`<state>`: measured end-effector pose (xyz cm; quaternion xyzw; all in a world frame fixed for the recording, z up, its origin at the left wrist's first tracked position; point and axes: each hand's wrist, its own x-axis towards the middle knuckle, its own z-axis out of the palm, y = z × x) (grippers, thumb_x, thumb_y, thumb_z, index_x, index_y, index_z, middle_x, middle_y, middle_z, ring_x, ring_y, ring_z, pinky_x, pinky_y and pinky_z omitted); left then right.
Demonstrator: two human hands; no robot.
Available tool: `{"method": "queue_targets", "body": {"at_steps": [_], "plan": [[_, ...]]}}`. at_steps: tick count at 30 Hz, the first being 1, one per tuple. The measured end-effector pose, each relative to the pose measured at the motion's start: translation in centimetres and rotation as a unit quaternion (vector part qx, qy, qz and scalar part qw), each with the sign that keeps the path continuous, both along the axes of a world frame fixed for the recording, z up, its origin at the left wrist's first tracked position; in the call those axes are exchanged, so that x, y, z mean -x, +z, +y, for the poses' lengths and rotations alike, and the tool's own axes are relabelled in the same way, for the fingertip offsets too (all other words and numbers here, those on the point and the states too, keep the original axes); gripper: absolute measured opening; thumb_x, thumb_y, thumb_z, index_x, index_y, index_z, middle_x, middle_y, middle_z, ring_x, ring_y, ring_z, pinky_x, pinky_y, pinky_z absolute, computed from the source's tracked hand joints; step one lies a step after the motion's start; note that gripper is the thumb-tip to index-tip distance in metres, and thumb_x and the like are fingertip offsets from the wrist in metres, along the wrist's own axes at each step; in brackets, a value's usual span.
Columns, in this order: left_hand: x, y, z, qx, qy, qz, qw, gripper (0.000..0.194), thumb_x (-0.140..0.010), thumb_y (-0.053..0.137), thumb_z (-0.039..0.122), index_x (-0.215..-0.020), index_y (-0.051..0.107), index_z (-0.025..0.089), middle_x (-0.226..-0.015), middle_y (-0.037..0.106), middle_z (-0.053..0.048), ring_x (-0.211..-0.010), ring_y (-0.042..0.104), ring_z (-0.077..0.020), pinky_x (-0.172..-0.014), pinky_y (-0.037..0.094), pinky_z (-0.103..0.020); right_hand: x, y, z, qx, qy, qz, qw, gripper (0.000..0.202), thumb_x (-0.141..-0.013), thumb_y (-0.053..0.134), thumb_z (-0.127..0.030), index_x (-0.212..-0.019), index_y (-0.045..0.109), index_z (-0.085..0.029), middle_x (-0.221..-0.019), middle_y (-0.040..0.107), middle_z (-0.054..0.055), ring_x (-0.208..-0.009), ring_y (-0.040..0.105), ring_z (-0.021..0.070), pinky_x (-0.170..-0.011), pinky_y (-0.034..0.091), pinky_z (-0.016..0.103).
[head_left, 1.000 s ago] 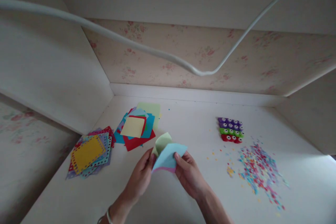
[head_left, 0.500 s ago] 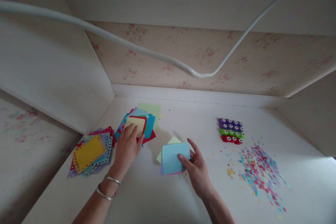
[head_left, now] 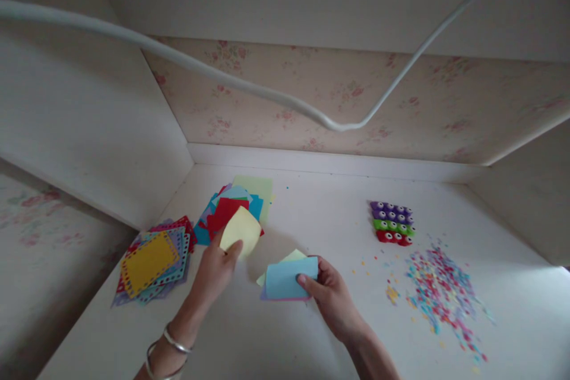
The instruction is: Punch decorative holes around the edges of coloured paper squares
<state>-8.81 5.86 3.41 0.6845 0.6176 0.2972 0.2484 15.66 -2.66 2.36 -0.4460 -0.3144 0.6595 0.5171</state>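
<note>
Between the thumb and fingers of my left hand [head_left: 219, 267] is a pale yellow paper sheet [head_left: 243, 231], lifted and slightly curved. Behind it lies a loose pile of coloured paper, with a red sheet [head_left: 228, 211] now on top and a pale green sheet [head_left: 262, 187] at the back. My right hand [head_left: 332, 291] grips a small stack of paper sheets [head_left: 287, 279] with the thumb on top. Light blue is uppermost there, and pale green and purple edges stick out beneath. The fingers under that stack are partly hidden.
At the left, a fanned pile of sheets with punched edges [head_left: 149, 264] has yellow on top. Rows of purple, green and red eyed figures [head_left: 392, 222] stand to the right. Punched paper dots [head_left: 440, 285] are scattered nearer. A white cable [head_left: 267, 94] hangs across the view.
My left hand has picked the pale yellow sheet off the pile and drawn it nearer, uncovering the red sheet. My right hand has tilted its stack and shifted it slightly left.
</note>
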Motion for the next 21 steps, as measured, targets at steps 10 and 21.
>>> {"method": "queue_targets", "body": {"at_steps": [10, 21], "plan": [[-3.0, 1.3, -3.9, 0.250, -0.112, -0.273, 0.922, 0.062, -0.099, 0.029, 0.060, -0.118, 0.069, 0.017, -0.115, 0.073, -0.011, -0.106, 0.068, -0.0268, -0.092, 0.054, -0.040, 0.1, 0.4, 0.2, 0.015, -0.056, -0.101, 0.993, 0.037, -0.078, 0.077, -0.049, -0.096, 0.066, -0.019, -0.090, 0.068, 0.005, -0.075, 0.061, 0.0190, -0.066, 0.050, 0.030], [2.0, -2.6, 5.2, -0.086, -0.014, 0.299, 0.950, 0.047, -0.091, 0.057, 0.038, -0.128, 0.061, 0.009, -0.132, 0.061, -0.023, -0.119, 0.059, -0.0385, -0.104, 0.042, -0.052, -0.6, -0.1, -0.6, 0.024, -0.027, -0.066, 0.997, 0.039, -0.080, 0.076, -0.047, -0.106, 0.069, -0.018, -0.092, 0.071, 0.007, -0.079, 0.063, 0.0212, -0.074, 0.052, 0.035]]}}
